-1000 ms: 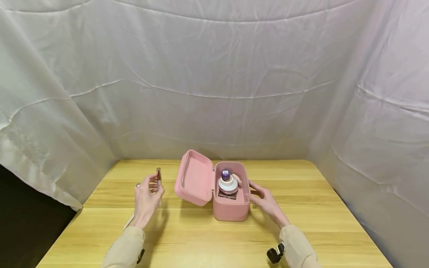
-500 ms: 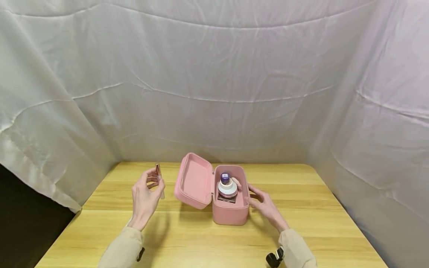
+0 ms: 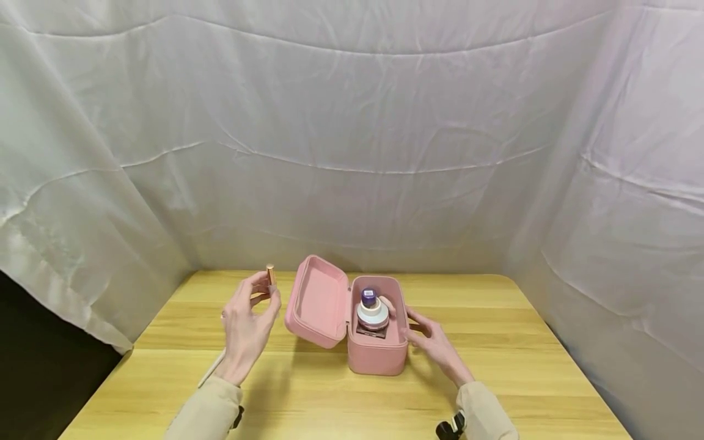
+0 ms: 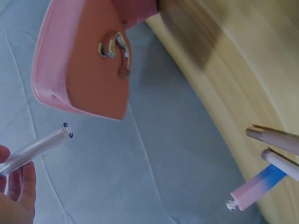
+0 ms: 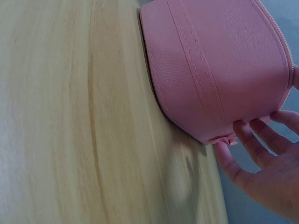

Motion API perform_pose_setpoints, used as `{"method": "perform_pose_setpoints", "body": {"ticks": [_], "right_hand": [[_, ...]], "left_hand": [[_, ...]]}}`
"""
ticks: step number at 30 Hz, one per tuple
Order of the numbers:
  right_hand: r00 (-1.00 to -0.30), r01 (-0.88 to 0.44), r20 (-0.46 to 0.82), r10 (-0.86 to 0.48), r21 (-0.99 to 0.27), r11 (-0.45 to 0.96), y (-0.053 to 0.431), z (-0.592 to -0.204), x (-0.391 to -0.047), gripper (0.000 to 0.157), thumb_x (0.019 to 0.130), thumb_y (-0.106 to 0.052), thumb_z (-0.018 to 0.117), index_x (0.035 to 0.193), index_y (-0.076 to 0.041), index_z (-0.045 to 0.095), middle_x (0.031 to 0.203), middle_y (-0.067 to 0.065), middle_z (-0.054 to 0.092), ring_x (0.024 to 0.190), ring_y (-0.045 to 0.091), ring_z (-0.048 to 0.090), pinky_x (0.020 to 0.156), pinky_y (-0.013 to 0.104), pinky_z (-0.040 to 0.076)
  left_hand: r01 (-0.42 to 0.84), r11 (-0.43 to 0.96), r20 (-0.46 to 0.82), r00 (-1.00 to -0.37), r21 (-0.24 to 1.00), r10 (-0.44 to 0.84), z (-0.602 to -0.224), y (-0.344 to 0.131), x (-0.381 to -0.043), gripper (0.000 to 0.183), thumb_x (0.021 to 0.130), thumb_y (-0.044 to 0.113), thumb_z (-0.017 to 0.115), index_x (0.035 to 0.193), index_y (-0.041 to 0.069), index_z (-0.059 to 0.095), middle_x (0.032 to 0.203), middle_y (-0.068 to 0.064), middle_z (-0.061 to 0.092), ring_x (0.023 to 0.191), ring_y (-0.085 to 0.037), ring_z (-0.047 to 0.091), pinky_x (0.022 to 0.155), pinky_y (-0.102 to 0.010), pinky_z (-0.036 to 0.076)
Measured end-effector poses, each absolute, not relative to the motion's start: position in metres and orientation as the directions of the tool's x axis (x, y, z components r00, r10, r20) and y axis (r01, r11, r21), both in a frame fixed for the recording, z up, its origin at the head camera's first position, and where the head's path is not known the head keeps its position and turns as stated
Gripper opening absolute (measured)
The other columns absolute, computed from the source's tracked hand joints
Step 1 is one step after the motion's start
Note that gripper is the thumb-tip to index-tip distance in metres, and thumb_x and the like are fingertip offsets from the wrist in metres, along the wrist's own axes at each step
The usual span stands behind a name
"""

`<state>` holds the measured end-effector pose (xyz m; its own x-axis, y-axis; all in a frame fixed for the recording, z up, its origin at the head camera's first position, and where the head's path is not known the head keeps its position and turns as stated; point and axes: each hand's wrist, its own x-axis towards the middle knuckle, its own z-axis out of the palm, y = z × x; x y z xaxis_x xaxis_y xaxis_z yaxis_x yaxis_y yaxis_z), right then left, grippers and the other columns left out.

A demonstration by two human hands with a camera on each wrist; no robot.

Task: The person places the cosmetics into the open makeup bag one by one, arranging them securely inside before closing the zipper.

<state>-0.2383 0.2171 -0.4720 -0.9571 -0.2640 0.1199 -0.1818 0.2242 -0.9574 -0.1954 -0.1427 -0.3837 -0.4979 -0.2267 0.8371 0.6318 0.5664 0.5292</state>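
My left hand point(image 3: 245, 330) pinches a slim lip gloss tube point(image 4: 39, 148) between thumb and fingers, above the table left of the pink makeup case point(image 3: 376, 357). Its rose-gold cap point(image 3: 271, 275) points up; the clear body shows in the left wrist view. The case stands with its lid point(image 3: 319, 299) swung out to the left. Inside are a purple-capped jar point(image 3: 368, 297), a white round container point(image 3: 373, 318) and a dark flat compact point(image 3: 371, 333). My right hand point(image 3: 434, 348) holds the case's right wall, thumb at the rim and fingers against the outside.
In the left wrist view, two slender sticks point(image 4: 275, 140) and a pink-and-blue tube point(image 4: 259, 186) lie on the wooden table point(image 3: 495, 366). A pale stick point(image 3: 211, 370) shows beside my left wrist. Grey cloth point(image 3: 352, 153) hangs behind and at both sides.
My left hand has moved slightly right, toward the case's lid, with the lip gloss tube, whose tilt has changed. The right hand stays on the case. The head view has shifted a little upward.
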Motion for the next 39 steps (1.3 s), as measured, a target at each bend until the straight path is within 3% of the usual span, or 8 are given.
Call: {"method": "perform_pose_setpoints", "body": {"ticks": [3,13,19,25,31,39], "right_hand": [[-0.958,-0.184,0.124,-0.260,-0.957,0.224,0.217,-0.472,-0.238,0.062,0.099,-0.009,0.059,0.154,0.003,0.034,0.157,0.030,0.037,0.136,0.051,0.046,0.087,0.037,0.057],[-0.956,-0.195,0.133,-0.263,-0.954,0.226,0.217,-0.475,-0.237,0.062,0.099,-0.012,0.060,0.153,0.002,0.035,0.157,0.029,0.038,0.135,0.049,0.047,0.086,0.036,0.057],[-0.958,-0.201,0.137,-0.253,-0.948,0.247,0.215,-0.474,-0.238,0.061,0.099,-0.011,0.060,0.153,0.003,0.035,0.156,0.029,0.039,0.135,0.048,0.049,0.085,0.035,0.057],[-0.953,-0.216,0.151,-0.263,-0.947,0.238,0.215,-0.473,-0.236,0.062,0.098,-0.011,0.061,0.153,0.003,0.036,0.155,0.030,0.040,0.133,0.047,0.051,0.084,0.034,0.057],[-0.948,-0.254,0.186,-0.257,-0.931,0.263,0.216,-0.475,-0.234,0.060,0.098,-0.011,0.060,0.151,0.007,0.036,0.152,0.033,0.042,0.127,0.042,0.056,0.083,0.035,0.057],[-0.957,-0.198,0.135,-0.258,-0.951,0.237,0.215,-0.473,-0.237,0.061,0.099,-0.010,0.059,0.153,0.002,0.036,0.156,0.029,0.040,0.135,0.048,0.048,0.088,0.037,0.056]], "left_hand": [[0.653,0.549,0.842,-0.498,0.522,-0.208,-0.382,-0.137,-0.194,0.031,0.082,-0.012,0.070,0.112,-0.004,0.068,0.098,-0.017,0.071,0.083,-0.028,0.071,0.076,-0.015,0.058],[0.708,0.489,0.850,-0.504,0.510,-0.157,-0.375,-0.122,-0.192,0.036,0.082,-0.013,0.072,0.115,-0.003,0.066,0.098,-0.014,0.068,0.089,-0.020,0.068,0.079,-0.016,0.058],[0.738,0.454,0.856,-0.502,0.499,-0.125,-0.372,-0.111,-0.193,0.037,0.082,-0.013,0.072,0.116,-0.004,0.064,0.097,-0.014,0.068,0.090,-0.023,0.068,0.076,-0.024,0.061],[0.724,0.423,0.821,-0.563,0.545,-0.095,-0.373,-0.098,-0.196,0.036,0.083,-0.010,0.073,0.117,-0.004,0.063,0.095,-0.014,0.068,0.088,-0.026,0.070,0.074,-0.033,0.063],[0.697,0.356,0.762,-0.643,0.622,-0.072,-0.374,-0.086,-0.201,0.033,0.084,-0.010,0.072,0.115,-0.001,0.064,0.096,-0.014,0.069,0.088,-0.026,0.071,0.078,-0.032,0.063],[0.646,0.331,0.687,-0.727,0.688,-0.006,-0.373,-0.072,-0.208,0.032,0.086,-0.006,0.072,0.117,-0.001,0.065,0.102,-0.015,0.066,0.090,-0.027,0.070,0.083,-0.036,0.062]]}}
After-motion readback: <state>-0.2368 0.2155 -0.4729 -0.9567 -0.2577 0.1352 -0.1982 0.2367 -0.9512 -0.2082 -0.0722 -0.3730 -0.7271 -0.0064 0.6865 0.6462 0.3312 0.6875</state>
